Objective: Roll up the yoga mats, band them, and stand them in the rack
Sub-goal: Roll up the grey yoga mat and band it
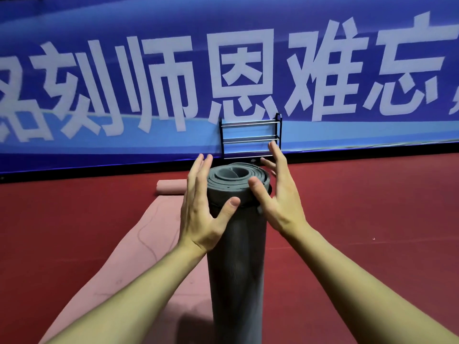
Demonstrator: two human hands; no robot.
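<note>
Steadying upright grey mat roll [236, 256]: left hand [198, 214], right hand [280, 199] flank top, fingers spread, thumbs touching; advise seating black band [259, 208] level.

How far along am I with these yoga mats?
Done: the grey mat is rolled, apparently with a dark band near its top. In hand: left hand and right hand steady it upright. Left: pink mat mostly unrolled; rack holds no mat.

Head view, forward-down, seemingly close to mat [236, 256]
</note>
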